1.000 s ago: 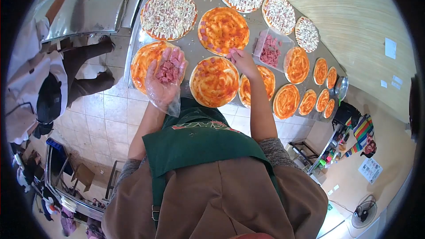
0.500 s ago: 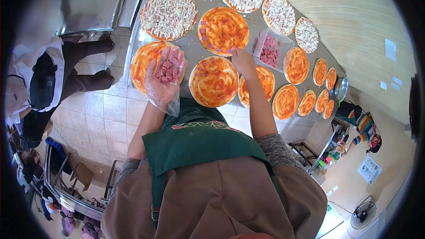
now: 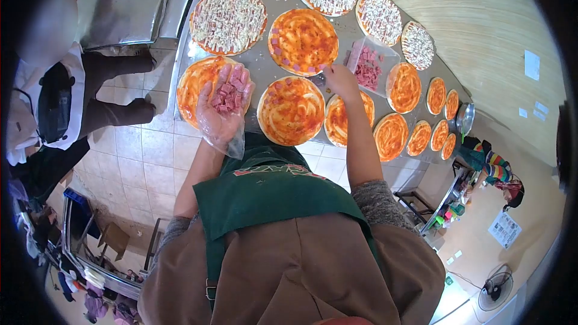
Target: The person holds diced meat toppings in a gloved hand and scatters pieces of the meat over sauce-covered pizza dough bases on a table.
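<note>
My left hand (image 3: 218, 121), in a clear plastic glove or bag, is palm up over a sauced pizza base (image 3: 191, 87). A pile of diced ham (image 3: 229, 97) rests in its cupped palm. At the lower right rim of the upper sauced pizza (image 3: 303, 39), my right hand (image 3: 343, 82) has its fingertips pinched together; what they hold, if anything, is hidden. Several ham pieces dot that pizza's left and lower edge. Just below lies another sauced pizza (image 3: 290, 111) with ham along its upper left edge. Beneath my right wrist, a further sauced base (image 3: 337, 121) is partly covered.
A clear plastic tub (image 3: 390, 71) of diced ham stands right of my right hand. Cheese-topped pizzas (image 3: 229, 20) line the back of the metal table (image 3: 259, 67); smaller sauced bases (image 3: 419, 138) and a metal bowl (image 3: 464, 118) are at right. Another person (image 3: 63, 96) stands left.
My right hand has shifted slightly right along the upper pizza's rim. My left hand stays in place with the ham. The person at right has shifted slightly.
</note>
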Demonstrator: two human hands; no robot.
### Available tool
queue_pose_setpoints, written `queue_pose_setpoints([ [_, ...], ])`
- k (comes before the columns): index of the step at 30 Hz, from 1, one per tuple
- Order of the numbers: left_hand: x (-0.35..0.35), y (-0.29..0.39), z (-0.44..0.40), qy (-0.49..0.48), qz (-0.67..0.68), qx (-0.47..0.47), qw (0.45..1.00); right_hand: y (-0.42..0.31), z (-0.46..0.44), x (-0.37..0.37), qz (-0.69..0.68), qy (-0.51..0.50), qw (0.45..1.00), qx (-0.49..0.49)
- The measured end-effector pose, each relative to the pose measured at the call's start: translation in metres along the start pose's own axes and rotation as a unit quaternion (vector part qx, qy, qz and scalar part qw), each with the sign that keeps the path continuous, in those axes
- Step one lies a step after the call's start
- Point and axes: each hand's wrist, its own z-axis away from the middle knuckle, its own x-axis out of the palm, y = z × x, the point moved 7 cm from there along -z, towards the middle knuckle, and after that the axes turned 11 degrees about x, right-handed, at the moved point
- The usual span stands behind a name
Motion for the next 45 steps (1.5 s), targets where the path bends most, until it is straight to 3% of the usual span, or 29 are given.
queue_pose_setpoints([
  [3, 0.0, 0.0, -0.001, 0.006, 0.007, -0.001, 1.0, 0.007, 0.009, -0.006, -0.096, 0.088, 0.991, -0.014],
  [9, 0.002, 0.0, -0.001, 0.002, 0.005, -0.002, 1.0, -0.006, 0.014, -0.012, 0.007, 0.183, 0.983, 0.009],
  [12, 0.002, 0.002, -0.002, -0.008, -0.012, -0.001, 1.0, -0.008, 0.021, -0.024, -0.017, 0.204, 0.979, -0.022],
  [15, -0.001, 0.005, -0.002, -0.007, -0.024, 0.001, 1.0, 0.013, 0.012, -0.027, -0.216, 0.158, 0.963, -0.038],
  [18, -0.001, 0.007, -0.002, -0.003, -0.016, 0.001, 1.0, 0.021, 0.007, -0.02, -0.474, -0.051, 0.878, -0.042],
  [24, -0.001, 0.008, -0.001, 0.021, -0.016, 0.011, 1.0, 0.011, -0.012, -0.032, -0.325, 0.04, 0.944, -0.028],
  [27, -0.001, 0.007, -0.001, 0.026, -0.022, 0.014, 0.999, 0.005, -0.03, -0.029, -0.133, 0.08, 0.984, -0.087],
  [30, -0.003, 0.009, -0.001, 0.032, -0.034, 0.023, 0.999, 0.002, -0.04, -0.027, -0.056, 0.11, 0.986, -0.115],
  [36, -0.005, 0.01, -0.001, 0.009, -0.026, 0.016, 1.0, -0.001, -0.037, -0.035, -0.056, 0.215, 0.972, -0.079],
  [39, -0.005, 0.008, 0.0, 0.016, -0.016, 0.015, 1.0, -0.003, -0.029, -0.049, -0.121, 0.233, 0.959, -0.111],
  [45, -0.006, 0.002, -0.001, 0.02, -0.015, 0.014, 1.0, -0.009, -0.029, -0.038, -0.046, 0.173, 0.98, -0.088],
])
